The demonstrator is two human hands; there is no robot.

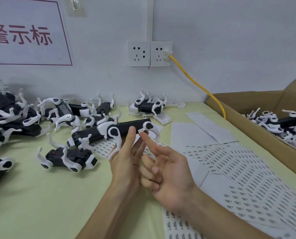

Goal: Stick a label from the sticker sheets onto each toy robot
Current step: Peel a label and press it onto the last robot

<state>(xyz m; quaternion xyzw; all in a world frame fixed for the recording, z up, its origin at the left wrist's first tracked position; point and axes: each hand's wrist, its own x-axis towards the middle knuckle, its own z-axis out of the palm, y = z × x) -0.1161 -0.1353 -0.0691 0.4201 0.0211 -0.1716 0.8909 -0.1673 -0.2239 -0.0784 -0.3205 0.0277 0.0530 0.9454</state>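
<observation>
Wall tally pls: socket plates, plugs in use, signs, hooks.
Socket plates: 2
Plugs in use, on the yellow cable: 1
Signs: 1
Hooks: 1
Total: 5

The wall sign (24, 54) is cut by the left edge — print on the sticker sheets (247, 178) seems illegible.

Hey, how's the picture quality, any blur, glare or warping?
Head view: even, soft light, faint shadows under the loose toy robots, no strong glare. Head view: the wide lens skews the wall sockets and cardboard box. Head view: sticker sheets smear toward the lower right; the label on the fingertip of the right hand and the held toy robot look sharp.
</observation>
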